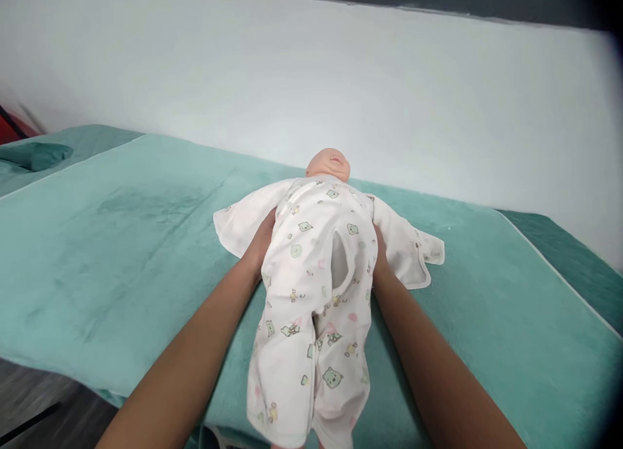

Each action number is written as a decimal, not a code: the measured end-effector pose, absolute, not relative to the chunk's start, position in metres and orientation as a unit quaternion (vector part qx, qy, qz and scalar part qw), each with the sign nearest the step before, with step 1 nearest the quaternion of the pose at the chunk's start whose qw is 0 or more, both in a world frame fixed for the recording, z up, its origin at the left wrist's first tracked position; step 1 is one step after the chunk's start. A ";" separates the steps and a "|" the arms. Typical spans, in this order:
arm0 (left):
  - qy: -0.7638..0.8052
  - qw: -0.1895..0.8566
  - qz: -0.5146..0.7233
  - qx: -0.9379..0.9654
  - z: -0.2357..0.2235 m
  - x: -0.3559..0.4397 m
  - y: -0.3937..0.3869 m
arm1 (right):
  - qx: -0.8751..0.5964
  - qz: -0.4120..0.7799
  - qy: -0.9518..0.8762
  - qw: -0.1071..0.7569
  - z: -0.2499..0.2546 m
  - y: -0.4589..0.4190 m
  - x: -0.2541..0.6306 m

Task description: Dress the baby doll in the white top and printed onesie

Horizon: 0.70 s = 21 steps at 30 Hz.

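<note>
A baby doll (328, 165) lies on its back on a teal towel (121, 241), head away from me, dressed in a white sleepsuit (316, 287) printed with small bears. The suit's sleeves spread flat to both sides. My left hand (263, 241) grips the doll's torso from the left side, its fingers tucked under the body. At the right side of the torso my right hand (378, 254) holds the doll too, mostly hidden behind the cloth. The suit's legs hang toward me over the bed's front edge.
The towel covers a padded bed (559, 241) that runs along a white wall (341, 79). A dark green pillow (34, 156) lies at the far left. The floor (39, 403) shows at the lower left.
</note>
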<state>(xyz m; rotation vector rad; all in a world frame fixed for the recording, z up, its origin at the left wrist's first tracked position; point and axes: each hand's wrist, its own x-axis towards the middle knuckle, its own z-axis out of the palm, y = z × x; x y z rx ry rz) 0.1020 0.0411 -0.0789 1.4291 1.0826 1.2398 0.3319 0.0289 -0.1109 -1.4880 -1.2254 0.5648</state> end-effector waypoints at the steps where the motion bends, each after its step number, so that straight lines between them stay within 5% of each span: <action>1: 0.432 0.482 0.497 0.578 -0.078 0.103 0.041 | -0.621 0.239 -0.515 0.541 -0.111 0.029 0.332; 13: 0.486 0.432 0.553 0.521 -0.081 0.099 0.051 | -0.591 0.320 -0.412 0.615 -0.099 0.019 0.326; 21: 0.492 0.260 0.561 0.613 -0.071 0.101 0.069 | -0.599 0.116 -0.486 0.626 -0.084 0.018 0.325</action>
